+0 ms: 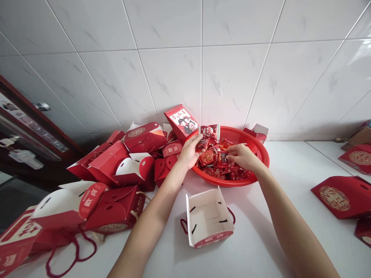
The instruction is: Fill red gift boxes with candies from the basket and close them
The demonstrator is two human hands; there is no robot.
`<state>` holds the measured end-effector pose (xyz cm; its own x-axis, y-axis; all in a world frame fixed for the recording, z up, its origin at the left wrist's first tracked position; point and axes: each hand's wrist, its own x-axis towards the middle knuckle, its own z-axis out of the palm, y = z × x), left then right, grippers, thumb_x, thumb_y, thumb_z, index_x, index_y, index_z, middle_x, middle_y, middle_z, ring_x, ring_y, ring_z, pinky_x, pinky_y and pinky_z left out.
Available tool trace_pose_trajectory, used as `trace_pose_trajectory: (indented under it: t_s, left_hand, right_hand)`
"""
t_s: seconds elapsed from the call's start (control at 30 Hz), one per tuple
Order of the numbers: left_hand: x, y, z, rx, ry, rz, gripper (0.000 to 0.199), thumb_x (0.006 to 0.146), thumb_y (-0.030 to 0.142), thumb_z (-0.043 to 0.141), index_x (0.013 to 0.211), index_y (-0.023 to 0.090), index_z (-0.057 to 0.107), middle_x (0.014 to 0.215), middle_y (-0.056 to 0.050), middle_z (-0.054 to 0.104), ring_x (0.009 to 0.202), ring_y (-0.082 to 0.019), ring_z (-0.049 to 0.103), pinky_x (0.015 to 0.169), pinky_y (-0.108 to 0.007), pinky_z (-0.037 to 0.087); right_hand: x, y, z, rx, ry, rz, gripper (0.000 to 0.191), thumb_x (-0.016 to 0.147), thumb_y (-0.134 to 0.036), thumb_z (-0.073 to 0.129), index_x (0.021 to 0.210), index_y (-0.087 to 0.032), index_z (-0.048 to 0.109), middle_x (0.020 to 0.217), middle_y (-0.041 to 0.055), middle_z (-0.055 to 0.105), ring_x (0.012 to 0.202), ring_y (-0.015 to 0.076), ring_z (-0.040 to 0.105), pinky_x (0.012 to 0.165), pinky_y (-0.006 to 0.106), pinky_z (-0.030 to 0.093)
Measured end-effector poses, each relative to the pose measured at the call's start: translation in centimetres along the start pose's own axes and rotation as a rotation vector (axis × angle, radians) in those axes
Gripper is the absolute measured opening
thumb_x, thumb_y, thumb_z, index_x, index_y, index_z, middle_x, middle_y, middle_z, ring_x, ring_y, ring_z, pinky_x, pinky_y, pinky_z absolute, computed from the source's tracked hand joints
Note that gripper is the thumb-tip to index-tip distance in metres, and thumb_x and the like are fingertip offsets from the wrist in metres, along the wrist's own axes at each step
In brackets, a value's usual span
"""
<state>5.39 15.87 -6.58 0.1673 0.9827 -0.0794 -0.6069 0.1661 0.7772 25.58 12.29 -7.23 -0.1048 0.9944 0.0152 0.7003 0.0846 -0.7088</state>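
Note:
My left hand (190, 152) is closed around several red wrapped candies (209, 133) at the left rim of a red plastic basket (232, 182). Inside the basket lies a heap of small red candy packets (228, 173). Over its right half reaches my right hand (242, 156), fingers pinched on a small dark-and-red candy packet (222, 159). Nearer to me, between my forearms, stands an open gift box (207, 220), white inside, red outside, with dark red cord handles. It looks empty.
Many red gift boxes (145, 137), some open, crowd the left side of the white counter. More red boxes (343, 197) lie at the right. A tiled wall (232, 85) rises behind the basket, and a dark cabinet (26, 127) stands at the far left.

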Motion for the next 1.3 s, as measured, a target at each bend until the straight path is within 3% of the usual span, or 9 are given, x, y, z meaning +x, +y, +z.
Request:
trace_pose_trajectory:
  t_s: [0.27,0.8,1.03,1.3]
  left_hand:
    - [0.03,-0.02,-0.05,0.05,-0.047,0.011,0.018,0.081,0.016,0.078,0.068,0.015,0.066,0.062,0.002,0.06,0.05,-0.006,0.053,0.046,-0.016,0.041]
    - [0.18,-0.16,-0.31,0.059,-0.037,0.026,0.015,0.078,0.018,0.08,0.069,0.015,0.068,0.066,0.002,0.061,0.055,-0.007,0.052,0.047,-0.016,0.041]
    - [0.17,-0.14,-0.28,0.053,-0.036,0.017,0.015,0.076,0.018,0.081,0.069,0.016,0.068,0.064,0.003,0.06,0.054,-0.006,0.053,0.047,-0.016,0.041]
    - [0.19,-0.14,-0.16,0.043,-0.02,0.012,0.014,0.076,0.016,0.082,0.07,0.015,0.069,0.066,0.002,0.062,0.053,-0.006,0.054,0.047,-0.016,0.042]
  right_hand:
    - [0.07,0.16,-0.14,0.027,0.048,0.046,0.026,0.082,-0.012,0.057,0.103,-0.013,0.073,0.061,0.0015,0.069,0.065,0.0215,0.07,0.065,0.03,0.053]
    - [0.17,0.6,-0.64,0.06,0.166,0.042,0.012,0.079,-0.013,0.061,0.071,-0.022,0.059,0.057,-0.0012,0.068,0.059,0.0183,0.067,0.062,0.028,0.05]
    - [-0.1,0.21,-0.84,0.117,0.221,0.026,0.007,0.077,-0.017,0.062,0.072,-0.021,0.061,0.064,-0.0001,0.072,0.063,0.018,0.068,0.062,0.027,0.05]
    - [0.06,0.4,-0.81,0.214,0.386,-0.038,0.003,0.074,-0.019,0.064,0.072,-0.02,0.065,0.074,0.0035,0.076,0.073,0.0217,0.072,0.065,0.029,0.053]
